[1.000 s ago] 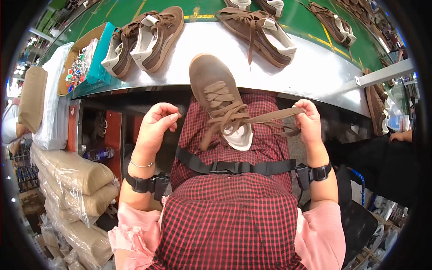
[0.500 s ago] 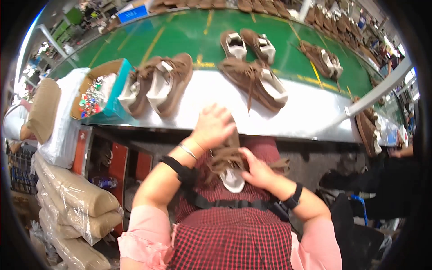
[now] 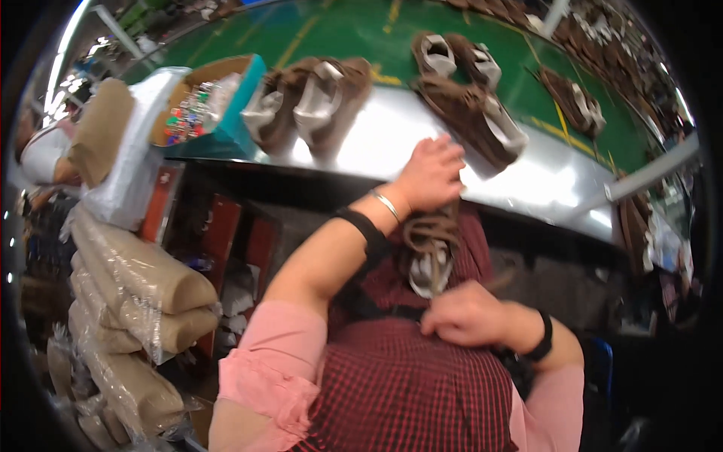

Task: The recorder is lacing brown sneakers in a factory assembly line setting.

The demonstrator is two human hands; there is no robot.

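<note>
Left hand [image 3: 433, 173] at frame centre, fingers spread, pressing toe end of brown shoe [image 3: 431, 248] against edge of steel surface [image 3: 542, 181]. Shoe hangs heel-down over lap, white insole showing, brown laces [image 3: 425, 233] bunched across it. Right hand [image 3: 467, 313] below centre, closed in loose fist just under shoe heel; whether it grips lace, cannot tell. Upper centre: pair of brown shoes [image 3: 312, 102] on surface. Upper left: teal box [image 3: 211, 105] with small coloured items.
</note>
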